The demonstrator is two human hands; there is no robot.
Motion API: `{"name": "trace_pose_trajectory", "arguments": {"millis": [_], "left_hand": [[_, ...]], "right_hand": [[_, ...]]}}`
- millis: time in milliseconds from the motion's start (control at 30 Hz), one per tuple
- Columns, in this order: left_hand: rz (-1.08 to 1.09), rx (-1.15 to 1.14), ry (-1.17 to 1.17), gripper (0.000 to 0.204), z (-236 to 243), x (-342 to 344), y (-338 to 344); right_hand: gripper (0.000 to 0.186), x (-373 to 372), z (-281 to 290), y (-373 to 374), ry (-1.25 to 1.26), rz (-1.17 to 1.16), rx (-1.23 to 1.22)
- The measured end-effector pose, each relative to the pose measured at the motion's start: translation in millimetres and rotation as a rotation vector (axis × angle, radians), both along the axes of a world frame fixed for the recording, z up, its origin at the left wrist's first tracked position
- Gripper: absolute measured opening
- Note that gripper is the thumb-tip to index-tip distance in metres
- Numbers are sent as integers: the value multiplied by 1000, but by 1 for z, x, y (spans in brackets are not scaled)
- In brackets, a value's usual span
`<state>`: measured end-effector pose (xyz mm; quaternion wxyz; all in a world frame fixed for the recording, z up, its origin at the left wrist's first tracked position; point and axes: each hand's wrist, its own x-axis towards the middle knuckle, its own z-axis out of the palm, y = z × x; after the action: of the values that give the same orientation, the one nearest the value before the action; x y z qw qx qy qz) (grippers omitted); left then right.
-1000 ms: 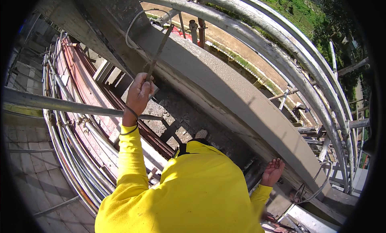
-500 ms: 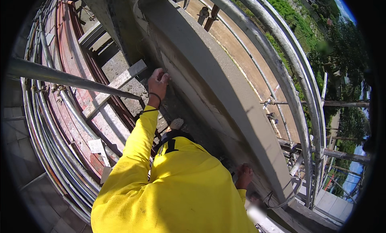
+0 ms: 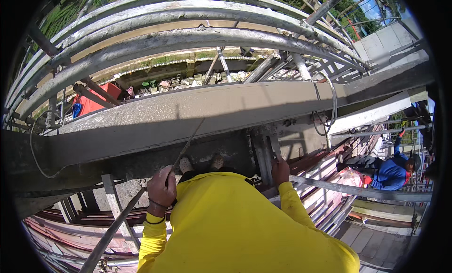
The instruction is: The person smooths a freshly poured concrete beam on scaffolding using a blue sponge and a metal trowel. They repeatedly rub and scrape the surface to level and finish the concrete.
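Note:
My left hand (image 3: pixel 161 190) is closed, fingers curled round the lower end of a thin grey cord (image 3: pixel 189 140) that slants up over the front of the ledge. Beside this hand ends a dark metal pole (image 3: pixel 110 229) rising from the lower left. To the right, my right hand (image 3: pixel 281 171) is closed next to a narrow, flat upright strip (image 3: pixel 275 145); what lies inside the fingers is hidden. Beyond both hands runs a smooth grey concrete ledge (image 3: pixel 221 108), partly in shadow.
Scaffold pipes (image 3: pixel 188 40) curve beyond the ledge. A looped wire (image 3: pixel 333 103) hangs over it at the right. My feet (image 3: pixel 216 161) stand close below. Another person in blue (image 3: pixel 391 174) is at far right, beyond a metal pole (image 3: pixel 358 190). Stacked planks and pipes (image 3: pixel 80 233) lie lower left.
The view has swung round, so the ledge now runs across instead of steeply down to the right. My right hand now shows beside the upright strip; my left hand stays closed.

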<state>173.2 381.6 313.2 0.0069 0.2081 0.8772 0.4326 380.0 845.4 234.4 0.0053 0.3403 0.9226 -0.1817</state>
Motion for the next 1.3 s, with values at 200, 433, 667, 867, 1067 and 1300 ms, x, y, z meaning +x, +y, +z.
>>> {"name": "trace_pose_trajectory", "arguments": {"millis": [200, 433, 667, 867, 1067, 1300], "left_hand": [[-695, -152, -255, 65, 50, -46, 94], [-1120, 53, -450, 80, 43, -13, 249], [-1438, -237, -299, 84, 21, 25, 322], [-1256, -489, -524, 57, -83, -29, 266], [-1174, -774, -464, 51, -127, -61, 203], [-1088, -930, -545, 47, -170, -80, 203]], "right_hand": [[48, -4, 81, -64, 210, -293, -733], [35, -26, 107, -141, 853, -601, -1249], [22, 44, 79, -97, 1185, -992, -972], [19, 184, 31, -76, 1064, -1149, -654], [20, 267, -28, -107, 751, -1180, -736], [23, 321, -36, -166, 506, -1187, -1145]]}}
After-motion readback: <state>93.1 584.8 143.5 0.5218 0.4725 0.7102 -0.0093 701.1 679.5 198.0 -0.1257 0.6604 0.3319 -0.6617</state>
